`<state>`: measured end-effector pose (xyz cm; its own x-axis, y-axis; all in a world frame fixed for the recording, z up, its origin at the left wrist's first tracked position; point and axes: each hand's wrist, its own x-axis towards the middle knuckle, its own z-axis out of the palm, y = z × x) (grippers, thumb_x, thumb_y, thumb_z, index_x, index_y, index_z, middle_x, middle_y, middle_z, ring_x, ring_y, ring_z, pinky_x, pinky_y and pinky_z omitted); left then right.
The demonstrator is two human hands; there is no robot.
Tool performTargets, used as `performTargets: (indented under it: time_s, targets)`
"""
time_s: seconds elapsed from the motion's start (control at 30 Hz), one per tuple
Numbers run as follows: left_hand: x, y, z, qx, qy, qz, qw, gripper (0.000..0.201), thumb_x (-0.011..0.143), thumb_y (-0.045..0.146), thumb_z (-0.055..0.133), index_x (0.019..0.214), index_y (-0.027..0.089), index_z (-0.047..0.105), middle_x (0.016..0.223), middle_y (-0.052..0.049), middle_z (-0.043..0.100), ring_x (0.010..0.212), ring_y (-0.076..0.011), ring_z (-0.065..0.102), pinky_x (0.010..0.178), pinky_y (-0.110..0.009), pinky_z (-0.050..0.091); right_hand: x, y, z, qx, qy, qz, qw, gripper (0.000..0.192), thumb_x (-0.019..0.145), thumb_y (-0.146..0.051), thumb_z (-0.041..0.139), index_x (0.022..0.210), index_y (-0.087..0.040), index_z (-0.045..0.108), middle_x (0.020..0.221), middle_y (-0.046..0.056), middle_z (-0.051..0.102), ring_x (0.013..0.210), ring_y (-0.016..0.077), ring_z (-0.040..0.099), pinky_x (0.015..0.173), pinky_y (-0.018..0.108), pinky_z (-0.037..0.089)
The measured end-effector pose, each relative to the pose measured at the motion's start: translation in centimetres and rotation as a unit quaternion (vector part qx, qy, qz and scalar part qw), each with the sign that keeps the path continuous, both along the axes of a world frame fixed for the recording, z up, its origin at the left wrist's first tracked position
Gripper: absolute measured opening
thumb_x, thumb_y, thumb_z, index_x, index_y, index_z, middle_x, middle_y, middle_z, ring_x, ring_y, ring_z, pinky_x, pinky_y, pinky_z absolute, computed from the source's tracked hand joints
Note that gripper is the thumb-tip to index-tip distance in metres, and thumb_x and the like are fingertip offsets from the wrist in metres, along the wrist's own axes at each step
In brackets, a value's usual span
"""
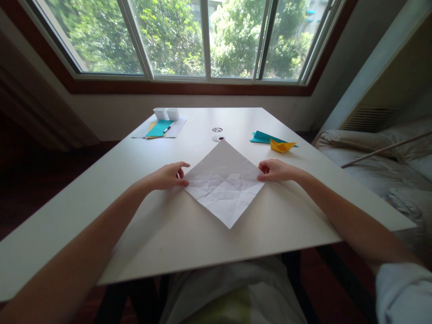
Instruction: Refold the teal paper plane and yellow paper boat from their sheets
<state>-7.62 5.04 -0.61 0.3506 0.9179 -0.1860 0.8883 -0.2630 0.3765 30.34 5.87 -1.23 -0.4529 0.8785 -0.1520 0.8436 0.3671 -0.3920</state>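
A creased white square of paper (pixel 224 182) lies flat on the white table (pixel 101 211), turned like a diamond with one corner toward me. My left hand (pixel 167 176) pinches its left corner between thumb and fingers. My right hand (pixel 276 171) pinches the right corner the same way. Fold lines cross the sheet's middle.
At the far right lie a folded yellow paper boat (pixel 282 146) and a teal sheet (pixel 265 137). At the far left sit teal and yellow sheets with a pen (pixel 160 128) and a small white box (pixel 166 113). A bed (pixel 378 157) stands right of the table, a window behind.
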Motion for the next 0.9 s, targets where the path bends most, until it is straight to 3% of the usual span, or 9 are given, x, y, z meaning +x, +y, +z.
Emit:
performTargets:
  time_s: [0.07,0.17,0.3,0.43,0.7,0.9]
  targets:
    - [-0.1,0.2,-0.1,-0.012,-0.013,0.001,1.000,0.064,0.064,0.050,0.056,0.117,0.015,0.052,0.085,-0.005,0.063,0.072,-0.0174,0.058,0.064,-0.025,0.044,0.0,-0.1,0.1,0.005,-0.006,0.005,1.000,0.027,0.067,-0.044,0.060,0.076,-0.019,0.057,0.079,0.004,0.063,0.070,0.0173,0.057,0.059,0.027,0.041]
    - [-0.2,0.3,0.1,-0.017,-0.022,-0.016,0.999,0.039,0.065,0.047,0.055,0.087,0.016,0.061,0.072,-0.001,0.060,0.064,-0.0161,0.055,0.058,-0.024,0.040,0.0,-0.1,0.1,0.010,-0.006,0.011,1.000,0.026,0.068,-0.044,0.059,0.075,-0.019,0.056,0.079,0.004,0.062,0.070,0.0170,0.055,0.059,0.027,0.040]
    - [-0.4,0.5,0.1,-0.012,-0.029,-0.035,0.999,0.028,0.066,0.045,0.054,0.064,0.017,0.053,0.064,0.001,0.055,0.060,-0.0149,0.051,0.054,-0.023,0.036,0.3,0.1,-0.1,0.014,0.002,0.018,1.000,0.026,0.068,-0.044,0.058,0.075,-0.019,0.054,0.078,0.003,0.061,0.070,0.0170,0.055,0.060,0.026,0.039]
    - [-0.8,1.0,-0.3,0.015,-0.041,-0.046,0.998,0.029,0.068,0.045,0.054,0.063,0.017,0.050,0.061,0.002,0.051,0.059,-0.0129,0.047,0.053,-0.022,0.035,0.7,0.4,-0.3,0.019,0.017,0.030,0.999,0.026,0.068,-0.044,0.058,0.071,-0.019,0.051,0.076,0.003,0.060,0.071,0.0169,0.055,0.061,0.026,0.039]
    - [-1.4,1.5,-0.8,0.091,-0.037,-0.077,0.992,0.025,0.073,0.042,0.052,0.078,0.019,0.058,0.080,0.000,0.063,0.067,-0.0126,0.052,0.062,-0.021,0.040,1.1,0.6,-0.4,0.075,0.034,0.068,0.994,0.020,0.072,-0.038,0.055,0.071,-0.020,0.048,0.076,0.002,0.058,0.070,0.0156,0.052,0.062,0.026,0.039]
    - [-1.2,1.2,-0.7,0.122,-0.030,-0.080,0.989,0.026,0.073,0.039,0.051,0.083,0.019,0.064,0.081,0.000,0.065,0.064,-0.0116,0.053,0.060,-0.020,0.041,1.3,0.8,-0.7,0.100,0.037,0.100,0.989,0.010,0.075,-0.029,0.052,0.079,-0.019,0.052,0.082,0.004,0.061,0.075,0.0166,0.055,0.066,0.027,0.042]
